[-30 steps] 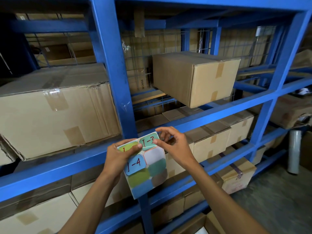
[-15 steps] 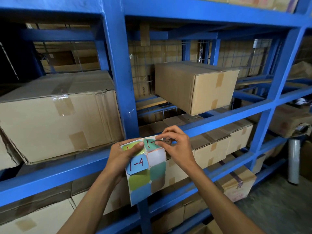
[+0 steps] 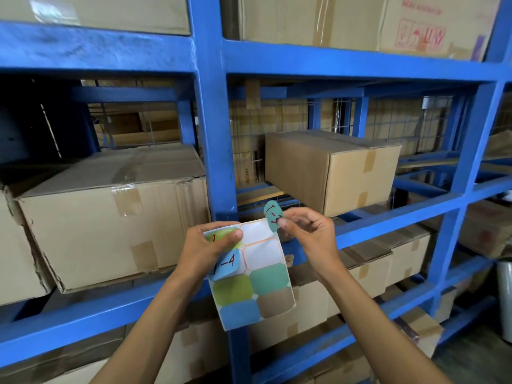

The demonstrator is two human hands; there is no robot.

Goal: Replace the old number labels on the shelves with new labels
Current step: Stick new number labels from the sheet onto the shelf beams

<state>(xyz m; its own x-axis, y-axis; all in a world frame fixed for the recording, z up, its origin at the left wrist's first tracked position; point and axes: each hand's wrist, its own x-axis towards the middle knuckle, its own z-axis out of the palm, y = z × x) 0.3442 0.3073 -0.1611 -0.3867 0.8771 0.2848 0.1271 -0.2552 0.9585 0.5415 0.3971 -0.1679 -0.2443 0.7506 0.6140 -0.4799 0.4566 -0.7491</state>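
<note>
My left hand [image 3: 210, 248] holds a label sheet [image 3: 260, 281] by its upper left corner, in front of the blue shelf upright [image 3: 216, 151]. The sheet carries coloured stickers; a blue one reads "1-4" [image 3: 227, 263], and two cells at its upper right are bare white. My right hand [image 3: 304, 231] pinches a teal label [image 3: 273, 216] with red writing, peeled free and curled, just above the sheet's top right corner. No old label shows on the upright or beams here.
Blue steel racking fills the view. A large taped carton [image 3: 110, 225] sits on the left shelf, a smaller carton [image 3: 332, 170] on the right one. More cartons line the shelves below and above. A wrapped roll [image 3: 504, 297] stands at the far right.
My right hand has peeled the teal label off the sheet's upper right cell and lifted it clear. The view has tilted upward, showing the shelf above.
</note>
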